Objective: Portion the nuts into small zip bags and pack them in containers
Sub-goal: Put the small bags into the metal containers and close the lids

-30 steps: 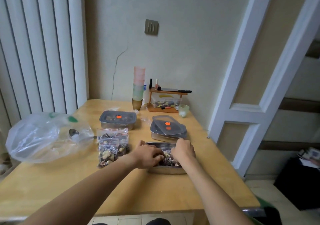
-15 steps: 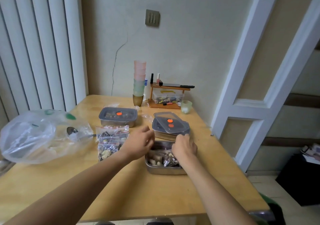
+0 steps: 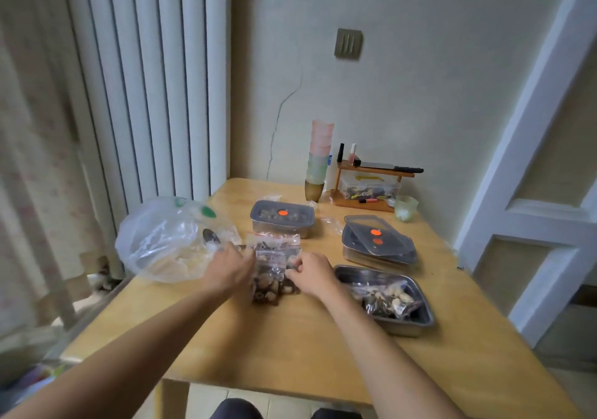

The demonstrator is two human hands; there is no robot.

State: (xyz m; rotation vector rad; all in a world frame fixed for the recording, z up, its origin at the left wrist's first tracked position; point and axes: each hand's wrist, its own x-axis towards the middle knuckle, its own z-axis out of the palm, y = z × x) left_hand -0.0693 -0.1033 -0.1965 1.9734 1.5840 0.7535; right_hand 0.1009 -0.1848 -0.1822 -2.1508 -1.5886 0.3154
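The small zip bags of nuts (image 3: 274, 267) lay in a loose pile near the middle of the wooden table (image 3: 290, 347), at about ten o'clock from the open steel container (image 3: 416, 318). Both hands had come onto the pile: the left hand (image 3: 229, 268) closed on its left side, the right hand (image 3: 311, 273) pinching a bag at the right edge, fingers curled round the plastic.

Such bags probably handle as light, soft and slippery — the nuts shift inside, so a hold near the red zip strip or flat under the belly would likely serve best. The container already held one filled bag (image 3: 384, 297).

At twelve o'clock from the pile stood a lidded container (image 3: 281, 218); at two o'clock a second one (image 3: 378, 246) with a loose lid askew on top. A large clear plastic bag (image 3: 171, 241) slumped at nine o'clock. Stacked cups (image 3: 319, 160) and a small wooden rack (image 3: 371, 186) stood against the wall; vertical blinds (image 3: 145, 79) hung to the left.
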